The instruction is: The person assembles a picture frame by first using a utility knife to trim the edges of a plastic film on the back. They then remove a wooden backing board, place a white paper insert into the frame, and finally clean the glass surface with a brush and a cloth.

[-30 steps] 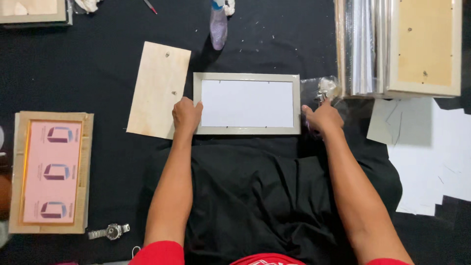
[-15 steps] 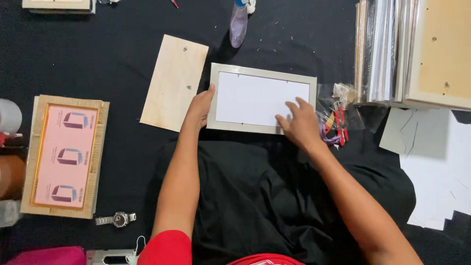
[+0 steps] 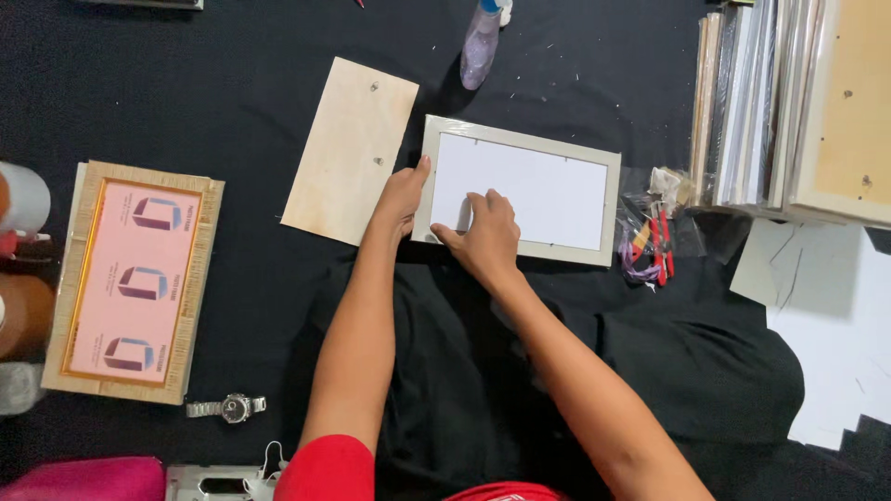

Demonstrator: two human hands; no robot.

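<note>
Hidden or cut off: we see only a strip of the picture frame's (image 3: 520, 190) near-left corner under our hands; the stack of frames (image 3: 789, 102) to its right runs out of view at the top and right edges, and the round containers (image 3: 19, 269) far to its left are cut by the left edge.
Frame, place: it lies flat on the black cloth (image 3: 186, 93), white sheet facing up, just right of the plywood backing board (image 3: 351, 148).
Frame, long axis: it runs left to right, slightly tilted, with the right end nearer us.
Left hand (image 3: 401, 195): it grips the frame's left edge, thumb on the rim.
Right hand (image 3: 483, 237): it presses flat on the white sheet near the frame's lower-left corner, fingers spread, grasping nothing.
Hard to make out: the small red and yellow bits in the clear bag (image 3: 650, 237), just right of the frame.
Beyond the frame: a spray bottle (image 3: 481, 37), only partly in view.
</note>
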